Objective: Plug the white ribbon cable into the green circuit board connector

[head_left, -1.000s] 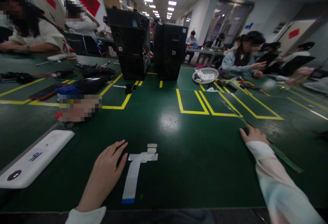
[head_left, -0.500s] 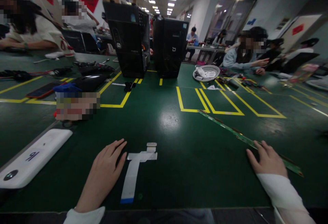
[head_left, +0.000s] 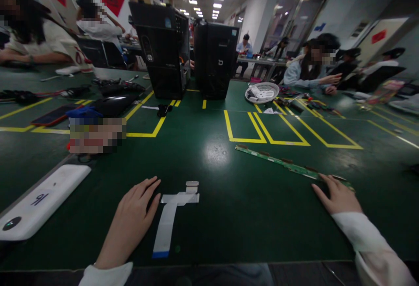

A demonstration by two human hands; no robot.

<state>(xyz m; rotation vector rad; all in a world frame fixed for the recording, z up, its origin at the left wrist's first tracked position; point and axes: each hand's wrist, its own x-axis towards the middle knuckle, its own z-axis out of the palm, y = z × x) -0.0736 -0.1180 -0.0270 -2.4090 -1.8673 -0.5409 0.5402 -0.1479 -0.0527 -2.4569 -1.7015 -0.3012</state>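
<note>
My left hand lies flat on the green table, fingers stretched out and holding nothing. Just to its right is a folded white flat ribbon cable with a blue end and a small connector at the top. At the right, my right hand rests with its fingertips on a long, narrow green circuit board strip. The fingers are spread, and they hide part of the strip near its right end. The strip lies slanted on the table, its far end pointing left.
A white device with a round dark button lies at the left. Two black computer towers stand at the back. A white basket holds pale parts behind the yellow tape marks. A person sits at the right.
The circuit board strip has slid left and turned to lie more crosswise, with my right hand on it. My right hand has come nearer and a little right; my left hand has stayed put.
</note>
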